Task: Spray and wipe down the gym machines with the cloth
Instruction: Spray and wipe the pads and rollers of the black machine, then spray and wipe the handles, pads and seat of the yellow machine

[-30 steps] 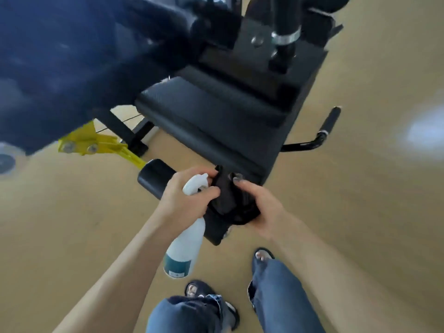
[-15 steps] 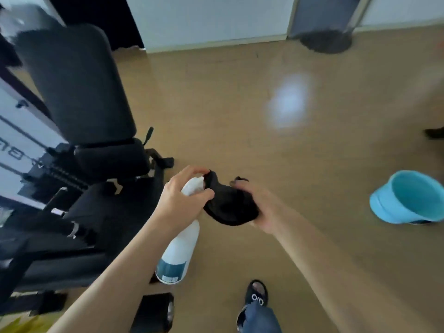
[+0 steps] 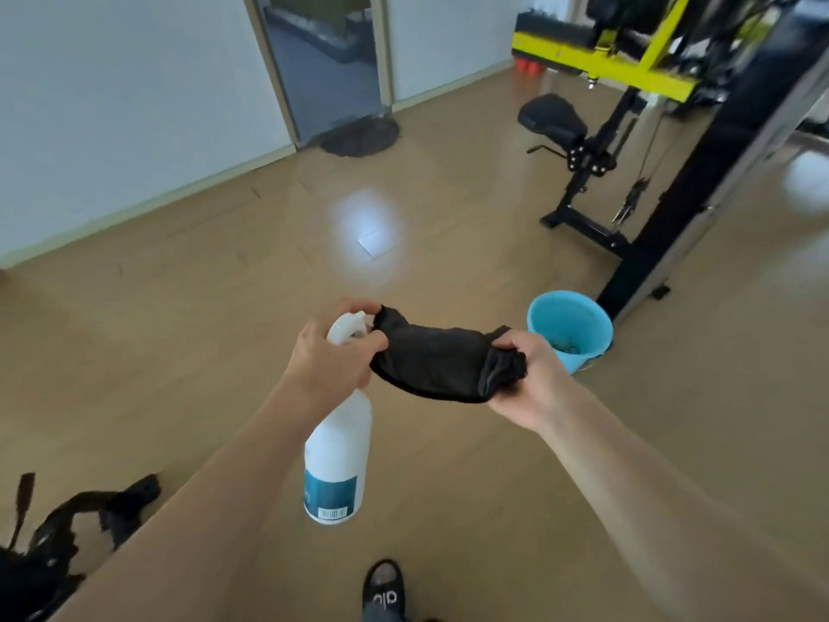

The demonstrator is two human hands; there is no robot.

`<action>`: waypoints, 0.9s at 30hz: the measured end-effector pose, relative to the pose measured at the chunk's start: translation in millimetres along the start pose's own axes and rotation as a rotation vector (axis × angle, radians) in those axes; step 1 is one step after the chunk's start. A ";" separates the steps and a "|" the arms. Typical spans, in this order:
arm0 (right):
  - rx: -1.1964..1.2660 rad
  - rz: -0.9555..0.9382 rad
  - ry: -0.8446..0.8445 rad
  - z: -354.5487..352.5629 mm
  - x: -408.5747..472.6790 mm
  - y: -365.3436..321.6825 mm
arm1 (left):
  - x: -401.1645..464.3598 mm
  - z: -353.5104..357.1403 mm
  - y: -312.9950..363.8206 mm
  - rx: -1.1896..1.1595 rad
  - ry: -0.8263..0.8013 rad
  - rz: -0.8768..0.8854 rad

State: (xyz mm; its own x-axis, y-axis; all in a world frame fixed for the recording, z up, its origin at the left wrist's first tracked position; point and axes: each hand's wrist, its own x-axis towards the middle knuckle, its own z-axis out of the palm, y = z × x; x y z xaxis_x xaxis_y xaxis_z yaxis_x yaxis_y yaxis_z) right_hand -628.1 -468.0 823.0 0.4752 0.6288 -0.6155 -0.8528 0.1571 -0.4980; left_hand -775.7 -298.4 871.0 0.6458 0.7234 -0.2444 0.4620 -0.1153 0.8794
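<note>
Fingers of the left hand grip the spray bottle and pinch one cloth edge. Right hand fingers clamp the opposite edge. Bare floor surrounds the person; the bucket stands near.

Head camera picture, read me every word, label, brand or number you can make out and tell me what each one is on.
"alo", roughly: pale letters on the black sandal, seen upside down, so unsure.
Spray bottle: its teal label carries a barcode, but the digits and other print are too small to read.
Blue bucket, black cloth, gym machine: no text visible.
</note>
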 end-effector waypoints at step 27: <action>0.362 -0.239 0.403 -9.2 299.3 -389.5 | 520.1 230.0 212.8 0.045 -0.334 0.165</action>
State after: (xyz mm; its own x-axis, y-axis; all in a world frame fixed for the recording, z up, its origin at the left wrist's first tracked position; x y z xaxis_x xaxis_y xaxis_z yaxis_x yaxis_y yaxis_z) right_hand -151.7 -348.0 827.2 0.6474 0.2161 -0.7309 -0.6980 0.5531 -0.4548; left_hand -201.7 -103.4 837.0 0.8730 0.4312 -0.2278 0.3569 -0.2465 0.9010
